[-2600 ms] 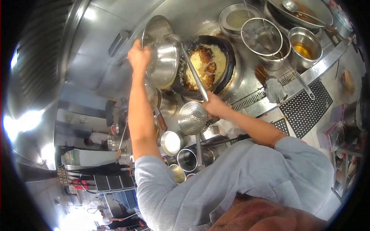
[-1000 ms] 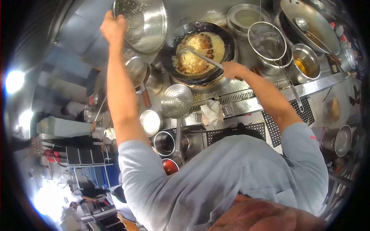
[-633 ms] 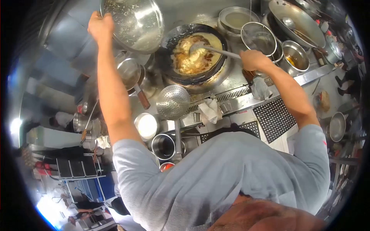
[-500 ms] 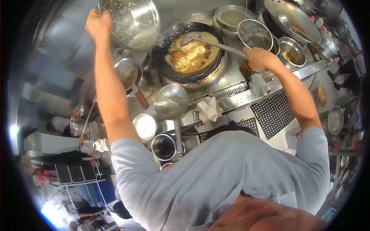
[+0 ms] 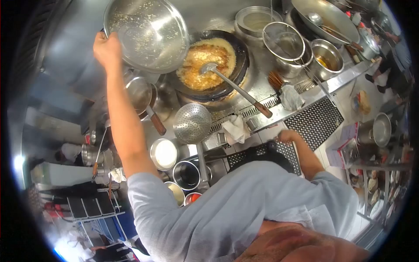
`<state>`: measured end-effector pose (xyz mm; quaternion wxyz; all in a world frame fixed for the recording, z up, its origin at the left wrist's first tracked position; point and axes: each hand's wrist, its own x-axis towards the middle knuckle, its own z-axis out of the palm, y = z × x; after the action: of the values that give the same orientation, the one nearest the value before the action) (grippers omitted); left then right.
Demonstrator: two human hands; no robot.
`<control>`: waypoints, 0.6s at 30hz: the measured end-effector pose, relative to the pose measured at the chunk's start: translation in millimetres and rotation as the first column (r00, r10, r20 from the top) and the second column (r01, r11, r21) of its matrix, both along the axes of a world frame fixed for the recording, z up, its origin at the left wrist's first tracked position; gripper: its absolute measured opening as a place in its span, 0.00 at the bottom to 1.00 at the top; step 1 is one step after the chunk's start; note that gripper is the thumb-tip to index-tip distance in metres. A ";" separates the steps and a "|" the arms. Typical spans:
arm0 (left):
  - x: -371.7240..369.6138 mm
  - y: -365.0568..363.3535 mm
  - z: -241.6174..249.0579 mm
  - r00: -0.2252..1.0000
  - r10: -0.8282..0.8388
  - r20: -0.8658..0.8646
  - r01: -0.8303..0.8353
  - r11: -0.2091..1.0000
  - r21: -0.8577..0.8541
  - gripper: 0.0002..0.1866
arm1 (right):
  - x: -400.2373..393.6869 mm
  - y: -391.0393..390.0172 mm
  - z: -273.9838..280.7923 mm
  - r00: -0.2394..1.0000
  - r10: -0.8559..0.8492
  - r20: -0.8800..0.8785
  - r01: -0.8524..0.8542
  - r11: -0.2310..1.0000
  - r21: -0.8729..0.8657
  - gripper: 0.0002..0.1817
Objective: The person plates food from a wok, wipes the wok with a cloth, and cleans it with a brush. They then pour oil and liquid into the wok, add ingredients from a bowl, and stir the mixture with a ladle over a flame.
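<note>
My left hand [image 5: 108, 49] grips the rim of a large steel bowl [image 5: 146, 37], tilted up left of the wok, with pale bits stuck inside. In the black wok [image 5: 242, 52] lies a golden-brown, egg-like mass [image 5: 214, 50]. A wok spatula [image 5: 238, 88] rests there by itself, its head on the food and its wooden handle end sticking out over the stove's front edge. My right hand [image 5: 286, 136] is low near my waist, fingers curled, beside dark cloth. What it holds, if anything, is hidden.
A perforated skimmer [image 5: 192, 123] lies across pots at the front left. A wire-rimmed strainer [image 5: 283, 41] sits over a pot on the right. Nearby are a bamboo brush [image 5: 276, 81], a white cloth [image 5: 235, 129] and a large pan [image 5: 327, 19]. A person [image 5: 395, 56] stands far right.
My right hand has let go of the spatula and dropped toward my waist. The spatula now rests in the wok. The bowl shows lower and nearer the wok, and the food looks more spread out.
</note>
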<state>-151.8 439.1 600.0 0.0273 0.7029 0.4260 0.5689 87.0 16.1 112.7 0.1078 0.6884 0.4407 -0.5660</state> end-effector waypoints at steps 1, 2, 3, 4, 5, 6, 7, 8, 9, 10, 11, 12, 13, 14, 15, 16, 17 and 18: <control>4.2 -1.2 -0.1 1.000 0.022 -0.011 -0.022 1.000 0.016 0.12 | -8.3 -17.4 -57.8 0.966 -0.044 0.255 -0.030 0.960 0.280 0.29; 8.2 -0.5 -1.4 0.999 0.009 -0.041 -0.007 0.999 0.035 0.11 | -15.1 -14.7 -95.1 0.882 -0.406 0.238 0.281 0.861 0.425 0.26; 10.8 2.1 -3.1 0.997 0.000 -0.077 0.005 0.999 0.054 0.11 | -19.9 -11.4 -146.6 0.765 -0.624 0.160 0.376 0.635 0.674 0.28; 12.6 9.2 -4.7 0.991 0.019 -0.129 -0.011 0.998 0.067 0.10 | -14.9 -0.9 -148.7 0.846 -0.482 0.228 0.288 0.773 0.565 0.27; 12.6 8.1 -3.7 0.987 0.056 -0.154 -0.040 0.994 0.100 0.10 | -9.9 15.5 -150.4 0.907 -0.319 0.275 0.171 0.876 0.451 0.26; 17.9 3.3 -4.5 0.980 0.080 -0.181 -0.060 0.992 0.114 0.09 | -3.6 25.1 -184.9 0.933 -0.222 0.282 0.067 0.879 0.472 0.26; 23.7 -2.3 -6.2 0.974 0.100 -0.202 -0.076 0.990 0.121 0.08 | -1.0 35.0 -216.2 0.946 -0.127 0.299 -0.037 0.873 0.487 0.26; 26.7 -8.8 -7.9 0.969 0.126 -0.214 -0.097 0.985 0.142 0.08 | -3.6 39.4 -190.3 0.938 -0.176 0.299 0.046 0.918 0.395 0.25; 29.4 -15.8 -9.8 0.969 0.120 -0.216 -0.083 0.981 0.174 0.08 | -1.6 37.4 -164.8 0.925 -0.223 0.309 0.130 0.947 0.294 0.25; 29.9 -19.7 -9.6 0.971 0.110 -0.213 -0.066 0.977 0.202 0.08 | 0.4 44.0 -152.2 0.930 -0.212 0.301 0.116 0.945 0.306 0.25; 27.8 -20.1 -8.4 0.968 0.126 -0.217 -0.080 0.974 0.212 0.08 | 1.6 48.8 -143.5 0.947 -0.145 0.285 0.079 0.970 0.231 0.25; 26.5 -20.8 -8.0 0.963 0.123 -0.238 -0.070 0.973 0.220 0.08 | 3.0 52.1 -139.2 0.960 -0.081 0.269 0.041 0.988 0.150 0.25; 25.7 -21.4 -8.5 0.959 0.116 -0.257 -0.058 0.973 0.223 0.08 | 3.0 51.5 -139.1 0.960 -0.074 0.271 0.034 0.988 0.150 0.25; 24.7 -21.8 -8.2 0.968 0.078 -0.240 -0.022 0.974 0.224 0.08 | 1.3 48.4 -140.0 0.955 -0.092 0.283 0.037 0.980 0.194 0.25; 23.6 -23.1 -4.7 0.968 0.081 -0.236 -0.026 0.974 0.225 0.08 | 1.6 48.4 -133.1 0.948 -0.112 0.296 0.040 0.970 0.240 0.25; 23.4 -24.8 -1.6 0.963 0.131 -0.236 -0.075 0.970 0.233 0.08 | 5.8 53.2 -126.3 0.947 -0.113 0.300 0.040 0.970 0.239 0.25; 25.2 -26.4 -2.3 0.955 0.172 -0.243 -0.114 0.966 0.233 0.09 | 8.8 57.0 -120.6 0.959 -0.022 0.283 -0.007 0.995 0.102 0.25; 24.1 -25.5 -3.5 0.961 0.135 -0.243 -0.084 0.975 0.208 0.09 | 8.5 57.5 -111.8 0.967 0.060 0.247 -0.052 0.998 -0.041 0.25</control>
<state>-127.8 413.7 596.5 -0.1285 0.7448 0.4065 0.5134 95.5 73.6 0.8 0.1897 0.7390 0.4332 -0.4798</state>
